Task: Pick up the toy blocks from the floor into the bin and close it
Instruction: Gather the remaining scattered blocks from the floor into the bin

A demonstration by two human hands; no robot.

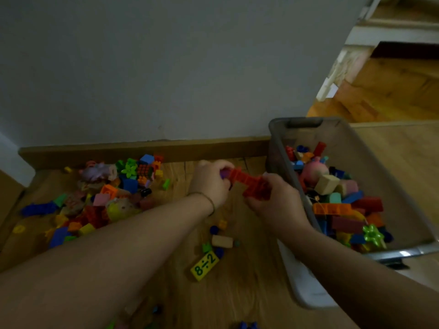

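Both hands hold a long red block piece (pixel 249 182) above the wooden floor, just left of the bin. My left hand (pixel 210 184) grips its far end together with a small purple block (pixel 224 174). My right hand (pixel 275 200) grips the near end. The grey plastic bin (pixel 297 276) stands open on the right, partly filled with coloured blocks, a pink figure (pixel 313 173) and a pale wooden cube (pixel 326 184). A large pile of mixed blocks (pixel 99 200) lies on the floor at the left by the skirting board.
Loose pieces lie on the floor below my hands: a yellow "8÷2" tile (pixel 204 265), a wooden cylinder (pixel 222 241), small blue, green and orange blocks. A grey wall and wooden skirting (pixel 142 148) bound the far side. A doorway opens at the upper right.
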